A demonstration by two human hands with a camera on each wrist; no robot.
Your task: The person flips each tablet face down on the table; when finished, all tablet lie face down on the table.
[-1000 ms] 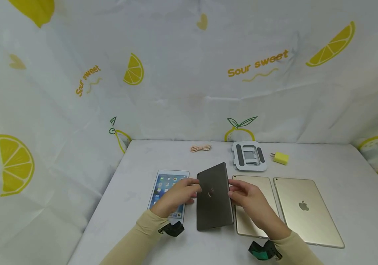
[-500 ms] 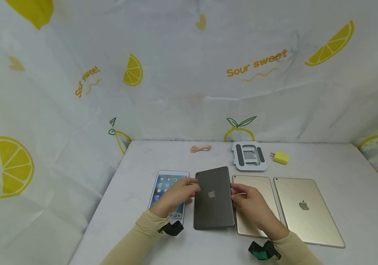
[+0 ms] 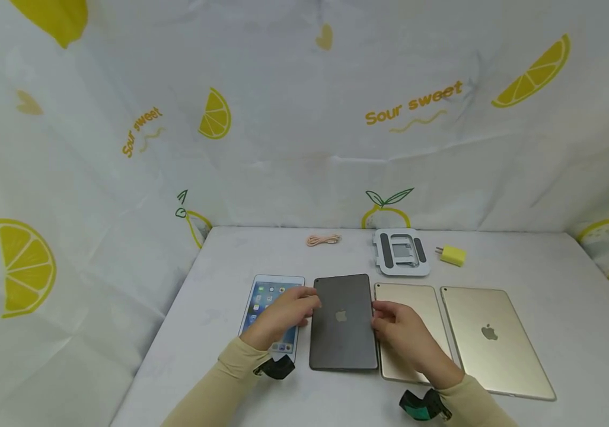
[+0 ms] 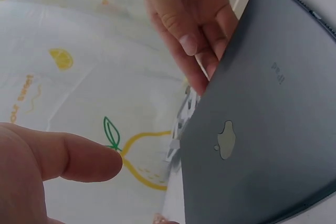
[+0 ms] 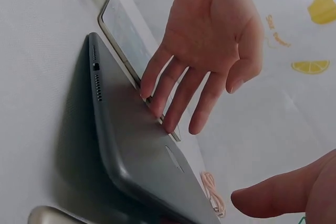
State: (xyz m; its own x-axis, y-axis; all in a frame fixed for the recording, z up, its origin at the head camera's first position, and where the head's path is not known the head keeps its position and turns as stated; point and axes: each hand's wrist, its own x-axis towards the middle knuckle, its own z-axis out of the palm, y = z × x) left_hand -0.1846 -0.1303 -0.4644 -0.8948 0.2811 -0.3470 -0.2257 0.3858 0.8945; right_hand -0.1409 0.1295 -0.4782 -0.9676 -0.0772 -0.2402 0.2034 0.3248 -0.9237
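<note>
Now, from the head view, the dark tablet (image 3: 343,335) sits back side up mid-table (image 3: 544,267), between the white tablet (image 3: 264,295) on its left and the smaller gold tablet (image 3: 416,296) on its right. Left hand (image 3: 284,314) by the left edge, right hand (image 3: 404,331) at the right edge.

Over to the left wrist view: the right hand's fingers reach the tablet's edge, thumb standing apart, no pinch to be seen.

And the right wrist view: left fingers hang loose by the opposite edge, thumb away; any contact I can't tell. The near right corner looks raised above its shadow. Good handling here, I'd judge, means supporting that side steadily, letting it down evenly, and keeping fingertips from being trapped underneath.
</note>
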